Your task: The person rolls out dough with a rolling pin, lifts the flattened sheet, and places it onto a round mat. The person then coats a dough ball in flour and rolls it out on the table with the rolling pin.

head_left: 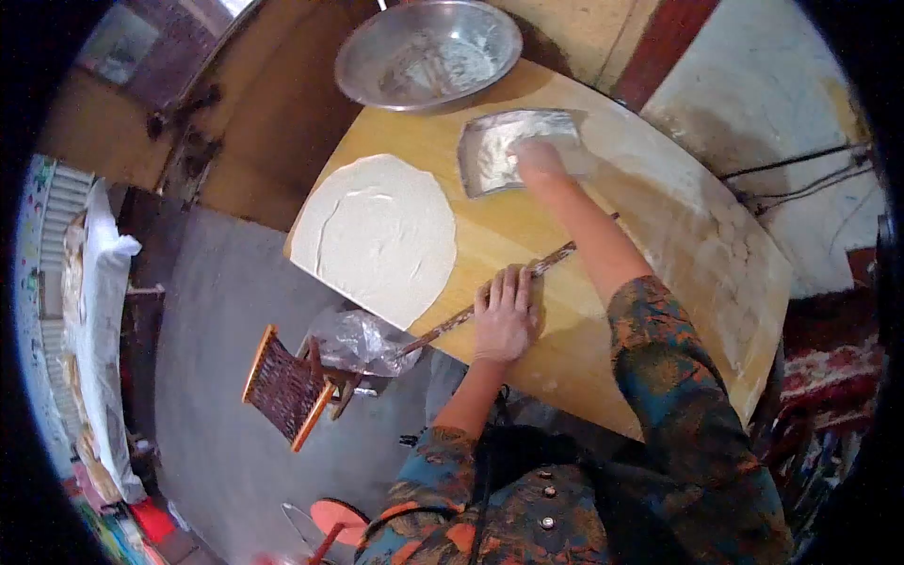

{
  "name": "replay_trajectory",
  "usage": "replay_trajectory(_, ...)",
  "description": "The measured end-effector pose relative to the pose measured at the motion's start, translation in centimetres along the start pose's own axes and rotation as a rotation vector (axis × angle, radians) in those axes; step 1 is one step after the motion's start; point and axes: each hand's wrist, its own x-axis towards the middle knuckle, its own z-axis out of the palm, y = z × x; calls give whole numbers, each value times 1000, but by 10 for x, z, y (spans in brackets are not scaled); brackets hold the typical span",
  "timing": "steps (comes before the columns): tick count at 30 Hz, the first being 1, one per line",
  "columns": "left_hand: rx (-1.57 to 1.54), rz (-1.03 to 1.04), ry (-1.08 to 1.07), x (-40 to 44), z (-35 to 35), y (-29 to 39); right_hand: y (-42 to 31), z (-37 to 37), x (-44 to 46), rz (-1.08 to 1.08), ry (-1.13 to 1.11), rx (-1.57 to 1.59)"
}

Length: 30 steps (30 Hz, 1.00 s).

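Note:
My left hand [506, 315] lies over a long thin rolling pin [452, 323], fingers draped across it and pressing it to the table. The pin slants over the wooden tabletop, its near end sticking out past the edge. My right hand [539, 162] reaches into a shallow metal tray [462, 155] of white flour [497, 155]. Its fingers are closed in the flour and their tips are partly hidden. Left of the pin, a large round sheet of dough [377, 235] is spread flat, with a few creases on its surface and its lower side along the table edge.
A wide metal basin [428, 56], dusted with flour inside, stands at the far table edge. Flour streaks the wooden table [697, 245] on the right. A folding stool [287, 388] and a clear plastic bag [358, 341] are below the left edge. Cables [800, 169] run along the right wall.

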Motion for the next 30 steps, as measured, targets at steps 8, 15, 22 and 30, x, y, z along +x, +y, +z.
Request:
replay_trajectory(8, 67, -13, -20, -10, 13, -3, 54, -95, -104, 229, 191, 1083)
replay_trajectory(15, 143, 16, 31, -8, 11, 2, 73, -150, -303, 528, -49, 542)
replay_trajectory(22, 169, 33, 58, -7, 12, 5, 94, -78, -375, 372, 336, 581)
replay_trajectory(30, 209, 56, 78, -6, 10, 6, 100, -6, -414, 117, 142, 86)
